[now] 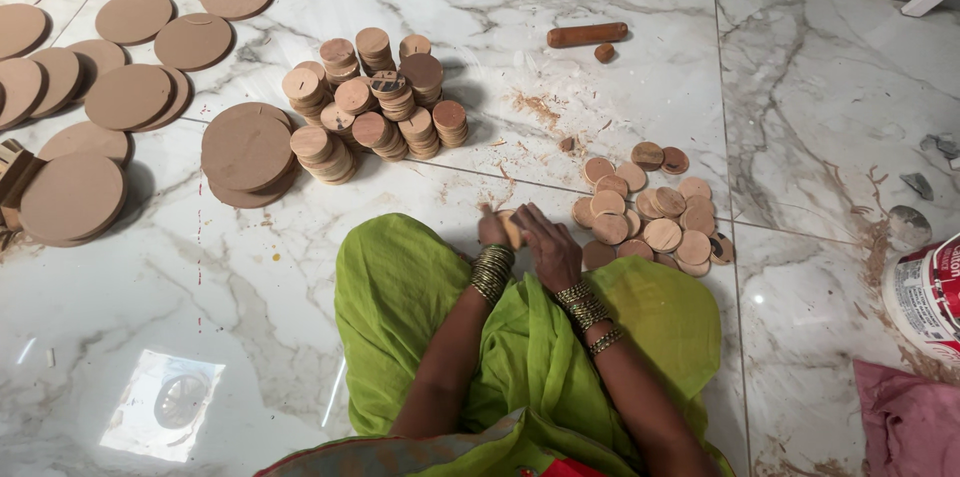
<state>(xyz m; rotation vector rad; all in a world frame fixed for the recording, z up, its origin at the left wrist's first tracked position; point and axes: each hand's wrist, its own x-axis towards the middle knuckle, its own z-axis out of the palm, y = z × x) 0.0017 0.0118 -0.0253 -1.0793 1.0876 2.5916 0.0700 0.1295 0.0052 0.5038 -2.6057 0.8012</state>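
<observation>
Wooden disc [511, 227] — pinched on edge | left hand [491, 229], right hand [546, 247] fingers both clamp it — face direction unclear

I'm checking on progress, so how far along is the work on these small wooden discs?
Looks done: neat stacks of small discs beyond the knees. In hand: one small disc held between the left hand and right hand. Seemingly left: a loose pile of discs to the right, roughly a third of the stacked amount.

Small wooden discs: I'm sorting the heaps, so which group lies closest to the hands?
The loose flat pile of small discs just right of the right hand; the stacked discs stand farther away, up left.
</observation>
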